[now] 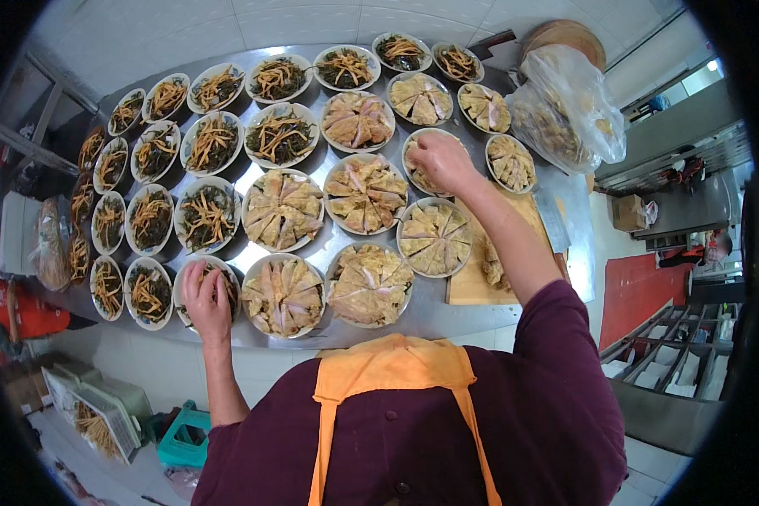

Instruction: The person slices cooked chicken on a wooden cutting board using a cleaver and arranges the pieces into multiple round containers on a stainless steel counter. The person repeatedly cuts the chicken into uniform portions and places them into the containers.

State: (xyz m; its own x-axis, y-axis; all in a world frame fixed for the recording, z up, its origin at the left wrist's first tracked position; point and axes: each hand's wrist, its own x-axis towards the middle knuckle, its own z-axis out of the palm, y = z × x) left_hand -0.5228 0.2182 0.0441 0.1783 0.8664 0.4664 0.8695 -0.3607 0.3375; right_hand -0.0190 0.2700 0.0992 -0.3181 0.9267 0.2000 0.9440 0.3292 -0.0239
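My left hand (207,297) is over a bowl of dark green shredded food topped with yellow strips, fingers bent over its rim; whether it holds anything cannot be told. Further right, my right hand (439,161) reaches down into a bowl (411,142) of pale yellow sliced pieces, its fingertips partly hidden. Around it stand several bowls with wedge-cut slices fanned in a ring, such as a bowl of slices (435,237) just below. Several bowls of dark greens with yellow strips (212,143) fill the left and back. More slices (494,265) lie on a wooden cutting board (474,292), partly under my right forearm.
The bowls stand on a stainless steel table (348,338). A clear plastic bag of food (560,114), a cleaver (493,43) and a round wooden block (566,37) are at the back right. A cleaver blade (547,212) lies by the board. A person in red (28,310) is at far left.
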